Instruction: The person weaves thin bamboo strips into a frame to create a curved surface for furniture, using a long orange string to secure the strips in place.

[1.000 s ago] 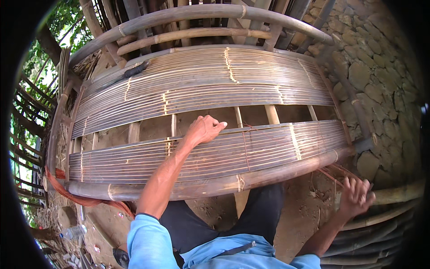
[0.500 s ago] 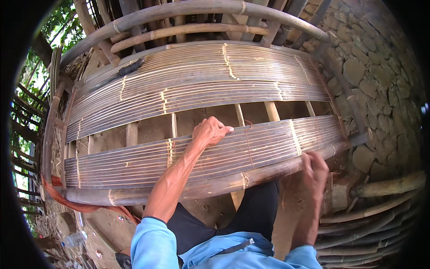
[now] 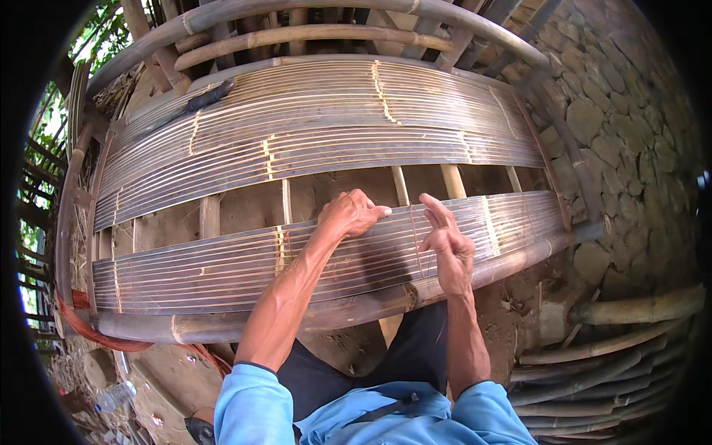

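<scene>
A bamboo bench seat lies before me, made of narrow slats in panels. My left hand (image 3: 353,213) is closed over the far edge of the near slat panel (image 3: 222,271), its thumb pointing right. To its right, my right hand (image 3: 449,245) hovers over the same panel, fingers apart and partly bent; I see nothing in it. A thin reddish cord (image 3: 415,241) crosses the panel between the two hands. Beyond a gap, the far slat panel (image 3: 319,104) rests on bamboo crossbars (image 3: 287,202).
A knife with a dark handle (image 3: 211,96) lies on the far slats at left. Reddish strands (image 3: 104,334) hang at the front left corner. A plastic bottle (image 3: 115,398) is on the ground. Bamboo poles (image 3: 593,382) are stacked at lower right, near a stone wall (image 3: 615,141).
My right hand has moved left and away from me, from the front rail to above the near panel, its fingers spreading. My left hand keeps its place on the panel's edge.
</scene>
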